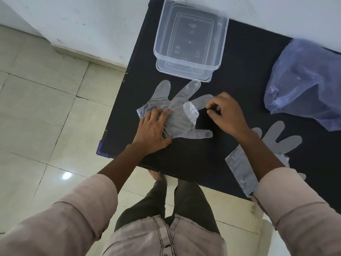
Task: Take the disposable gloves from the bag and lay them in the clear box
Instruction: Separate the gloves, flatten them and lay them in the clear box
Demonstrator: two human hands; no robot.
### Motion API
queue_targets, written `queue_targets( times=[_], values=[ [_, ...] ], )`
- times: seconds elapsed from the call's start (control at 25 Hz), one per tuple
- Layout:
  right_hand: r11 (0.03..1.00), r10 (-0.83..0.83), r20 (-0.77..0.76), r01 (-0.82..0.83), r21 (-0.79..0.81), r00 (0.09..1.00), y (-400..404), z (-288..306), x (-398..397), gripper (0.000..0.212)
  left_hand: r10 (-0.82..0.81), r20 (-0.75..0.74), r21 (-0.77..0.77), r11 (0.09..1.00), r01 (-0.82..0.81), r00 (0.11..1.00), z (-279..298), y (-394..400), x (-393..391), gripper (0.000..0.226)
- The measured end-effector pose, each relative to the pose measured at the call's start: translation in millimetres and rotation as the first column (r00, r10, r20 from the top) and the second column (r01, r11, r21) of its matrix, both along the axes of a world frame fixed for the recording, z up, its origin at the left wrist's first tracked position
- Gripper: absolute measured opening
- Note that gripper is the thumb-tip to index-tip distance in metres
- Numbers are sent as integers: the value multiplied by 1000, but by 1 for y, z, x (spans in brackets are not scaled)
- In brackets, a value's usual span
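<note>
A clear disposable glove (181,108) lies flat on the black table (239,71), its fingers spread toward the box. My left hand (154,129) presses flat on the glove's cuff end. My right hand (226,113) pinches one of the glove's fingers near its tip. The clear box (191,41) stands just beyond the glove with nothing inside. A second clear glove (265,146) lies flat on the table to the right, partly hidden under my right forearm. The bluish plastic bag (306,84) rests crumpled at the table's right side.
The table's left edge and near edge drop to a tiled floor (46,108). A white wall (92,24) runs behind the table. My legs and shirt fill the bottom of the view.
</note>
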State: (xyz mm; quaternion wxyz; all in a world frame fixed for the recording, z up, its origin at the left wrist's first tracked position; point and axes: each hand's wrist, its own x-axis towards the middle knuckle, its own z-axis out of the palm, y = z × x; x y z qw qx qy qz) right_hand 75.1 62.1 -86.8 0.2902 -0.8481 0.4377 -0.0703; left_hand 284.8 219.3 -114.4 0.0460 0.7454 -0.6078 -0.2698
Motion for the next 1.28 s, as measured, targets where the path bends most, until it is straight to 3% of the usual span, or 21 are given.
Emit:
queue_targets(
  times=[0.12, 0.4, 0.68, 0.8, 0.96, 1.04, 1.12, 1.28],
  values=[
    [992, -26, 31, 22, 121, 999, 0, -8, 36, 7, -3, -10, 6, 1000, 3, 1000, 0, 0, 1, 91],
    [987, -125, -70, 132, 97, 990, -3, -24, 60, 1, -7, -9, -16, 1000, 7, 1000, -4, 1, 4, 92],
    [966, -104, 48, 90, 241, 993, -12, -16, 48, 17, -13, -4, -20, 1000, 13, 1000, -5, 0, 4, 93],
    [947, -21, 97, -11, 321, 995, -19, -8, 26, 14, -23, -5, -21, 1000, 23, 1000, -5, 1, 5, 93],
    [923, 107, 13, -104, 372, 994, -40, 2, -3, 19, -26, -10, -18, 999, 26, 1000, -5, 1, 5, 93],
    [937, 132, -99, -92, 336, 986, -52, 6, -20, 16, -27, -11, -18, 999, 27, 1000, -5, 0, 5, 93],
    [979, 62, -187, -23, 204, 980, -60, 7, -35, 16, -26, -18, -24, 999, 25, 1000, -5, 0, 6, 93],
    [970, -240, -66, 241, 9, 969, -48, 7, -47, 18, -17, -47, -24, 1000, 16, 999, -4, 0, 5, 92]
  ],
)
